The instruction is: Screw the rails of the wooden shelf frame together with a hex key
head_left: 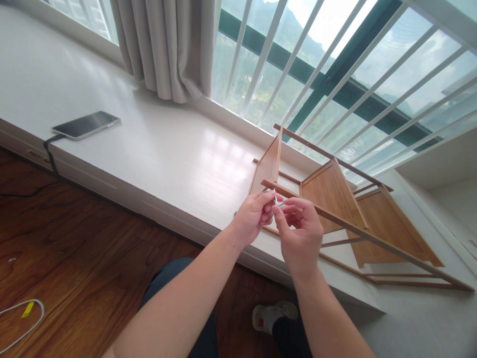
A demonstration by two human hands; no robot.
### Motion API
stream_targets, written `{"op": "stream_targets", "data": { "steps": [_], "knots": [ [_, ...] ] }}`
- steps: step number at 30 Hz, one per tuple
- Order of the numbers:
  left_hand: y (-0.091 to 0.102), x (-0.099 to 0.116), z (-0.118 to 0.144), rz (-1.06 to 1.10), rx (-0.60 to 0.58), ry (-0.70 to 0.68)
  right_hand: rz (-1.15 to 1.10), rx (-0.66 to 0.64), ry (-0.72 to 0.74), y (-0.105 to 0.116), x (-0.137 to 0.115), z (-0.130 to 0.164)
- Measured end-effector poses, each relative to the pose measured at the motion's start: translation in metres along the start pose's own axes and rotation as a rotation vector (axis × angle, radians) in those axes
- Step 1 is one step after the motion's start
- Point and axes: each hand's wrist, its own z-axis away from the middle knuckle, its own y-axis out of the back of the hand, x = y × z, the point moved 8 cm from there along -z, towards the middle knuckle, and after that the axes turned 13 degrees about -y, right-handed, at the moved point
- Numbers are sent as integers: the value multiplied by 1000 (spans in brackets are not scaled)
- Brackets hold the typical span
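Note:
My left hand (254, 213) and my right hand (301, 226) meet over the near end of the wooden shelf frame. Between their fingertips is a small, slim, silvery piece (276, 200), too small to tell its kind. Both hands are closed in a pinch on it, thumbs against fingers. Just behind them, the brown wooden shelf frame (331, 191) lies on its side on the white window ledge (179, 164). It has long side rails and several panels set across it. My hands and forearms hide part of its near rail.
A tablet or large phone (87, 124) with a black cable lies on the ledge to the left. Grey curtains (160, 44) hang beside the barred window (298, 54). A white cable (40, 315) with a yellow tag rests on the wooden floor (85, 253).

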Motion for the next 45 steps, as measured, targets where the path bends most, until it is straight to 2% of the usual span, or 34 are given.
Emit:
{"op": "stream_targets", "data": {
  "steps": [7, 15, 21, 29, 36, 45],
  "knots": [
    [0, -2, 2, 40, 32, 42, 17, -27, 77, -3, -6, 1],
    [-1, -2, 2, 76, 28, 57, 107, 28, 130, 1, -5, -1],
    [1, -1, 3, 64, 45, 44, 139, -11, 68, -2, -4, -2],
    [2, -1, 4, 47, 67, 34, -25, -102, -109, -10, 11, -2],
    [4, -2, 4, 25, 88, 39, -97, -148, -202, -18, 17, -1],
    [2, 1, 4, 37, 57, 17, -76, -146, -207, -13, 19, -4]
  ]
}}
